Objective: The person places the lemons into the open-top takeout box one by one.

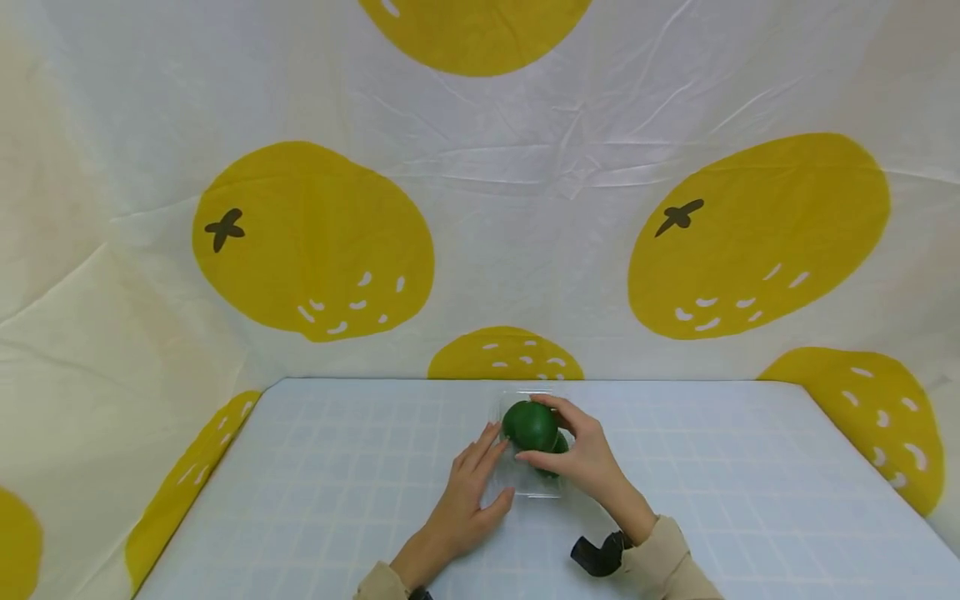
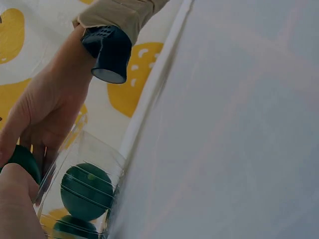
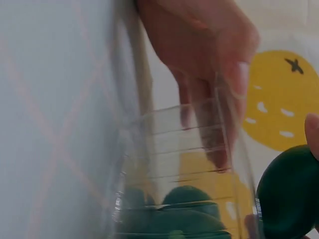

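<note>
A dark green round fruit [image 1: 529, 426] is pinched between the thumb and fingers of my right hand [image 1: 588, 457], above a clear plastic container [image 1: 527, 483]. Through the ribbed wall of the container, the left wrist view shows another green fruit [image 2: 86, 191] with a pale stem spot, and part of one more [image 2: 75, 227]. My left hand [image 1: 468, 500] is at the container's left side, fingers extended with the tips at its edge and the thumb spread apart. In the right wrist view, the held fruit [image 3: 287, 191] appears just outside the container wall.
The container stands on a pale checked tabletop [image 1: 337, 475], near its back edge. Behind it hangs a white cloth [image 1: 525, 250] printed with large yellow fruit. A dark wrist device [image 1: 597, 556] hangs from my right wrist, close over the table.
</note>
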`<control>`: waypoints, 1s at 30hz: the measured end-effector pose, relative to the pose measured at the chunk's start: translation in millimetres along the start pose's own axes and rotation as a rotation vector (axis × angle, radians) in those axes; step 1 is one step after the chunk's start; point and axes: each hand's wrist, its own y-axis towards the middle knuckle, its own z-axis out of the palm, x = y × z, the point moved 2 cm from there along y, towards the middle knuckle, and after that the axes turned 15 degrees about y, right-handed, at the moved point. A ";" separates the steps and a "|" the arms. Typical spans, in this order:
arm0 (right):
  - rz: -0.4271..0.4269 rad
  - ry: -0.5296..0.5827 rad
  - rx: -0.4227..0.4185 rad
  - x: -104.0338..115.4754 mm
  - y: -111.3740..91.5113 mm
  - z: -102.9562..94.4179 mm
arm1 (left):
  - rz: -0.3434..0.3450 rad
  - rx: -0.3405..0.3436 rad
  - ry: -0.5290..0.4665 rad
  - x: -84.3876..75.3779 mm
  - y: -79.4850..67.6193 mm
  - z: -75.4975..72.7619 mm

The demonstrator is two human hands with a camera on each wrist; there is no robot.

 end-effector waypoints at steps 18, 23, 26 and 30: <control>0.078 -0.160 0.181 -12.0 -8.4 18.7 | -0.011 0.012 0.010 -0.7 -0.3 -1.4; 0.117 -0.166 0.192 -10.0 -9.8 18.7 | -0.015 0.018 0.006 -0.7 -0.2 -0.6; 0.089 -0.194 0.213 -10.0 -9.9 18.4 | -0.016 0.014 0.004 -1.0 -0.2 -0.3; 0.016 -0.224 0.233 -10.2 -9.4 17.7 | -0.016 0.007 0.007 -0.9 0.9 0.6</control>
